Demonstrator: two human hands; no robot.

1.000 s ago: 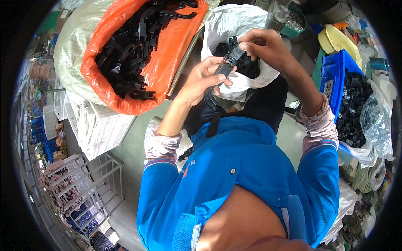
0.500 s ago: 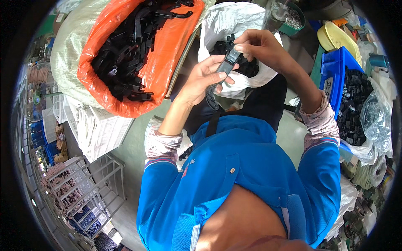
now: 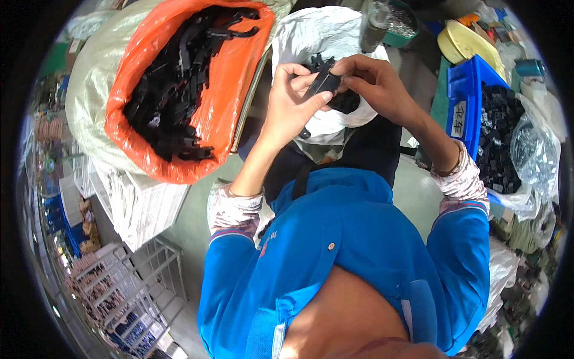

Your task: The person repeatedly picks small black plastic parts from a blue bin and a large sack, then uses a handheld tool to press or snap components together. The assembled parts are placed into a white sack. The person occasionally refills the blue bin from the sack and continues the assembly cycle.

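Observation:
Over the white bag (image 3: 299, 39), both hands are on one long black plastic handle-like part (image 3: 321, 82), which slants up to the right. My left hand (image 3: 290, 105) is closed round its middle, thumb along its upper face. My right hand (image 3: 376, 84) pinches the upper end between thumb and fingers. The part's curved lower end is mostly hidden behind my left hand, with its tip showing below. Smaller black pieces (image 3: 345, 103) lie inside the white bag beneath my hands.
To the left, an orange bag (image 3: 230, 107) holds many black curved parts (image 3: 179, 72). On the right stand a blue bin (image 3: 463, 90) with small black pieces (image 3: 501, 137) and a yellow basin (image 3: 469, 45). A green tub (image 3: 402, 27) sits beyond the white bag.
The handle-like part has turned in my hands, and its curved end has gone mostly behind my left hand. My right fingers have shifted along its upper end.

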